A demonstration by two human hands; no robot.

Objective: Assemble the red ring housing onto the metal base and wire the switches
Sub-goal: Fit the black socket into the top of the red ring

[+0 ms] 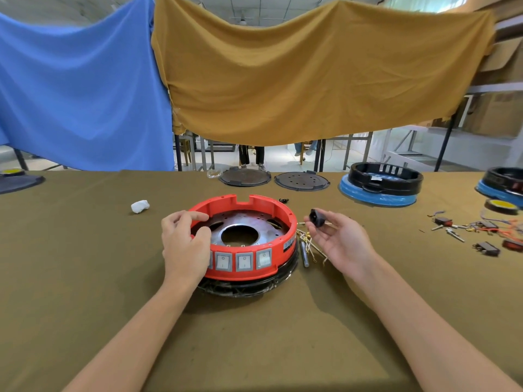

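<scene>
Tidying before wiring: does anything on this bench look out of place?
A crumpled white wad lies alone on the cloth left of the red ring housing. Loose wires and switches are strewn at the right.

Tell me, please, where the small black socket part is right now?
In the head view, the black socket part sits pinched in the right hand, just right of the red ring.

Red ring housing (switches fitted) atop base

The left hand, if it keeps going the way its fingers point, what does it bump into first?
Probably the metal plate inside the red ring; the left hand already grips the ring's rim. Depth is unclear.
</scene>
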